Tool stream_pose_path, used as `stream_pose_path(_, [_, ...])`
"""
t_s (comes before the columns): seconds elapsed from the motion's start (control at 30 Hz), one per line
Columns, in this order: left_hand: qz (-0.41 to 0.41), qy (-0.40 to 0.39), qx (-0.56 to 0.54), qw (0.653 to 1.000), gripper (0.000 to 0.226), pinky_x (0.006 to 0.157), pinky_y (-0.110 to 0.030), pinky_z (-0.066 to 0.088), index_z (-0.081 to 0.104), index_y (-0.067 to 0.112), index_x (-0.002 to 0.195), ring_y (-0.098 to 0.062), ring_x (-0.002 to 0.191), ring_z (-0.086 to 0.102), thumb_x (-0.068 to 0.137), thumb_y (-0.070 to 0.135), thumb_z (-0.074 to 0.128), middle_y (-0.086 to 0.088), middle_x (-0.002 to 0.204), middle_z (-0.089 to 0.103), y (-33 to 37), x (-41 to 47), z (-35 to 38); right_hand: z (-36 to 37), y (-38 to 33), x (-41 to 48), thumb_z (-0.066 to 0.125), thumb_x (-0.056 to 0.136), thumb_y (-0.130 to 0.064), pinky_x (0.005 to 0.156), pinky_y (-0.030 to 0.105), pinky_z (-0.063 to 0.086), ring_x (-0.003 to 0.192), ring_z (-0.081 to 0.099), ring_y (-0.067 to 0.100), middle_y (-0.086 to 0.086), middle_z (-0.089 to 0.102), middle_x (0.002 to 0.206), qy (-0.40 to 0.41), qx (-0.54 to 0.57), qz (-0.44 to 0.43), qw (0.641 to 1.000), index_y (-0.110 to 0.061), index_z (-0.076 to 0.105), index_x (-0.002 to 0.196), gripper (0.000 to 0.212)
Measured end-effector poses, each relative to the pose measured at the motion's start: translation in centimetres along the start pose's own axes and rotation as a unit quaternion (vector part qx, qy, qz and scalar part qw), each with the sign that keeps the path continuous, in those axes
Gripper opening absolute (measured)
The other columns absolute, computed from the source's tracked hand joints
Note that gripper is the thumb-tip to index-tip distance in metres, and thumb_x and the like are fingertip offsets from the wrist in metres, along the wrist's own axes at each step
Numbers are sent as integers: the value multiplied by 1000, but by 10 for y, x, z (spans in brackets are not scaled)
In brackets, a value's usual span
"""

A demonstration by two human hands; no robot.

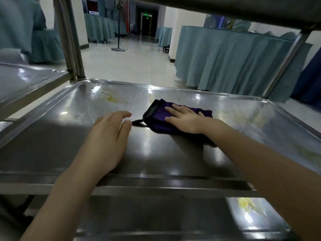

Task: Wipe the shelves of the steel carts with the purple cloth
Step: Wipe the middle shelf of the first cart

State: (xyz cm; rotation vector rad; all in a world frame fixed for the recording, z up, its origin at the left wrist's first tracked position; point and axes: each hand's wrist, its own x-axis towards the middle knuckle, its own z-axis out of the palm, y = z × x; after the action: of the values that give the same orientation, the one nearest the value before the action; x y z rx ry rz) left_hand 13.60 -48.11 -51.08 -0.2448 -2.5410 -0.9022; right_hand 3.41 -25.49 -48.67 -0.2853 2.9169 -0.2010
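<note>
Presses the purple cloth down on the middle shelf of a steel cart with the right hand: fingers straight and spread, palm flat on the fabric, nothing curled round it. Rests the left hand on the bare steel of the middle shelf just left of the cloth, fingers released and only slightly bent, grasping nothing, with the fingertips close to the cloth's black loop.

Lying bunched near the centre of the middle shelf, the cloth, with its dark bound edge turned toward the far left corner.

Inside the raised rim of the middle shelf, besides cloth and hands, only dirt: a yellowish smear toward the far left corner, a thinner streak just beyond the cloth, and paler residue toward the right edge.

Below the middle shelf, a lower shelf holding yellow scraps on its right part. Above the middle shelf, the underside of a top shelf, with steel posts rising at the far corners. Just left of the middle shelf, the shiny tray of a second cart.

Beyond the middle shelf, a pale floor, tables draped in blue-green covers, a fan stand and a dark doorway
</note>
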Motion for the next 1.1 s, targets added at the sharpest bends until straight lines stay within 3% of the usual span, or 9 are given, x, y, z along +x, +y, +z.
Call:
stream_pose_path(0.2, [-14, 0, -11, 1000, 37, 99, -33, 33, 51, 23, 133, -22, 127, 42, 100, 29, 36, -1, 132, 56, 0, -2, -1, 20, 3, -47, 17, 97, -57, 113, 64, -3, 147, -15, 10, -22, -17, 157, -8, -70, -68, 995, -51, -2, 148, 54])
stream_pose_path(0.27, [-13, -5, -6, 1000, 38, 99, -33, 33, 51, 23, 134, -22, 127, 41, 100, 30, 35, 1, 132, 55, -2, -1, 0, 36, 18, -93, 11, 91, -66, 115, 57, -4, 142, -24, -1, -34, -25, 150, 6, -102, -148, 984, -61, -3, 142, 53])
stream_pose_path(0.33, [-1, -16, -4, 1000, 38, 98, -32, 33, 51, 24, 134, -21, 127, 41, 100, 31, 35, 2, 132, 56, -3, -1, 1, 41, 32, -125, 6, 81, -77, 112, 44, -11, 133, -26, -16, -46, -24, 143, 2, -26, -178, 984, -71, -9, 134, 56])
stream_pose_path(0.4, [18, -30, -5, 999, 37, 96, -28, 32, 51, 25, 133, -19, 127, 40, 99, 32, 36, 5, 131, 55, -3, -1, 2, 36, 45, -121, 6, 77, -80, 111, 42, -10, 133, -23, -18, -47, -19, 143, -6, -6, -172, 985, -75, -7, 131, 56])
stream_pose_path(0.47, [47, -44, -4, 998, 37, 95, -22, 28, 51, 26, 132, -13, 127, 39, 98, 33, 37, 7, 132, 53, 1, 0, 3, 24, 53, -90, 1, 80, -74, 114, 51, -1, 143, -19, -3, -34, -18, 153, 9, -46, -132, 990, -67, 7, 135, 56])
stream_pose_path(0.6, [92, -80, -35, 992, 38, 93, -17, 26, 49, 31, 131, -4, 122, 38, 96, 38, 39, 14, 132, 50, 34, -2, 19, 1, 53, -21, 16, 94, -64, 115, 61, -3, 148, -7, 9, -19, -8, 160, 17, -6, 23, 1000, -52, 5, 148, 56])
stream_pose_path(0.8, [138, -94, -7, 986, 51, 101, -12, 20, 34, 30, 145, -5, 128, 32, 95, 42, 38, 10, 144, 40, 60, -11, 46, 16, 65, -76, 4, 84, -72, 115, 59, -5, 146, -16, 5, -25, -15, 157, -7, -72, -50, 996, -55, -5, 146, 65])
stream_pose_path(0.97, [142, -108, 24, 984, 58, 108, -18, 18, 35, 35, 141, -6, 138, 23, 89, 58, 23, 16, 144, 39, 52, -9, 51, 31, 88, -154, 3, 76, -81, 113, 40, -11, 134, -22, -18, -48, -19, 143, 18, -20, -110, 994, -72, -12, 132, 59])
stream_pose_path(1.1, [170, -133, 82, 973, 58, 114, -24, 16, 29, 39, 144, -4, 143, 15, 93, 63, 18, 20, 149, 32, 54, -8, 58, 10, 100, -87, 8, 86, -73, 117, 51, -2, 144, -13, -3, -31, -13, 155, 11, -65, -39, 997, -59, -2, 144, 60])
